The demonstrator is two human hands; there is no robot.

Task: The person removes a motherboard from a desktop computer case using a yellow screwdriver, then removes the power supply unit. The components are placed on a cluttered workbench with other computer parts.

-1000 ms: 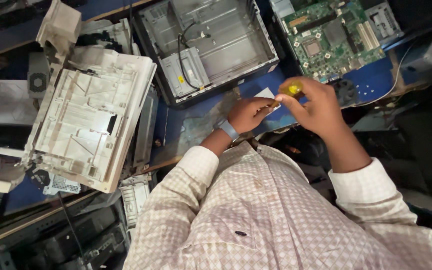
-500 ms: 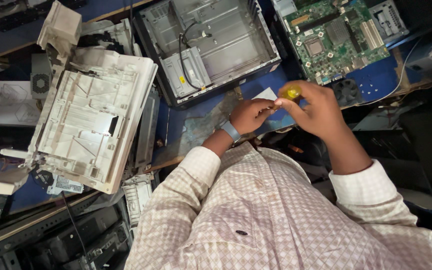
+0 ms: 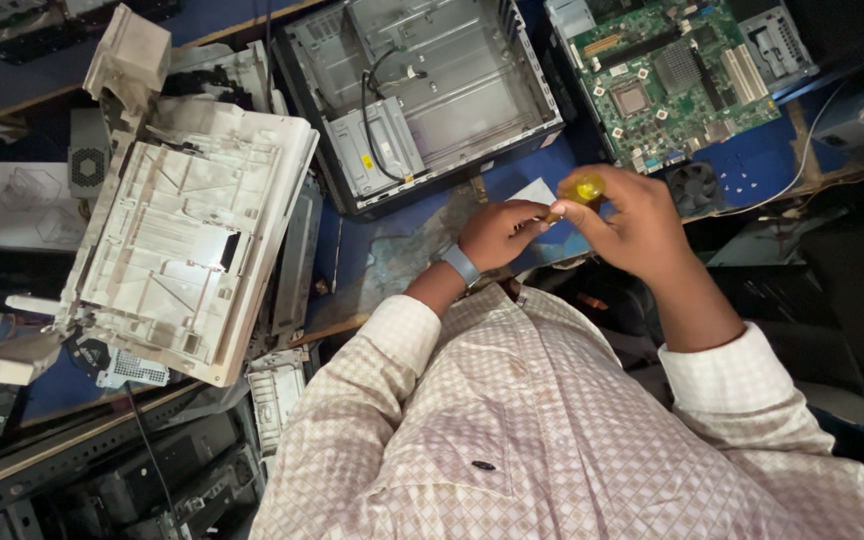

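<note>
In the head view, the person is bending over a cluttered blue surface (image 3: 392, 250), and both hands are meeting just past the chest. The right hand (image 3: 632, 225) is closing its grip around a screwdriver with a yellow handle (image 3: 584, 188), the fingers pressed together on the handle, which is showing at the top of the fist. The left hand (image 3: 500, 232), with a grey wristband (image 3: 460, 264) on its wrist, is curling its fingers toward the tool's lower end; whether its grip is pinching the shaft or some small part cannot be told, as the fingertips are hiding it. A pale sheet (image 3: 542, 215) is lying on the surface under both hands.

Compared with the frames from a second and half a second ago, the hands are keeping nearly the same pose and place; the yellow handle is sitting a touch higher and more exposed above the right fist, and the left knuckles are turning slightly toward it.

An open grey computer case (image 3: 422, 90) is lying beyond the left hand, a green circuit board (image 3: 672, 80) beyond the right, and a dusty white printer shell (image 3: 192, 240) is lying well apart on the left side. None of these is shifting between frames.
</note>
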